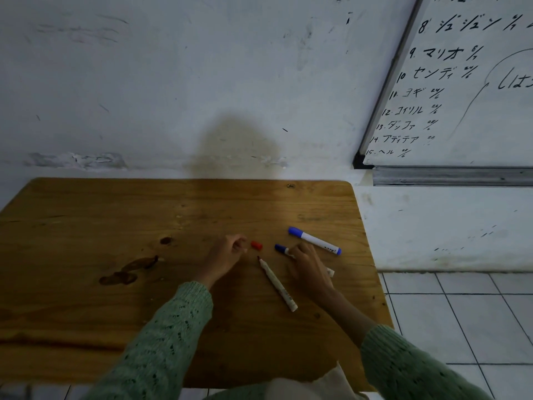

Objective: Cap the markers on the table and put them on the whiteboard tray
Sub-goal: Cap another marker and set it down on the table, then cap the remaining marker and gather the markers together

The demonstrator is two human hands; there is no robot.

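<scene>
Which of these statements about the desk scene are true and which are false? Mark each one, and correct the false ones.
1. The red cap is fitted on the red-tipped marker. False: it lies loose on the table, apart from the tip.
2. A capped blue marker lies untouched on the table. True.
3. The right hand rests on a second blue-capped marker. True.
4. Markers already lie in the whiteboard tray. False: none show there.
5. The left hand holds the red cap. False: it is beside it.
</scene>
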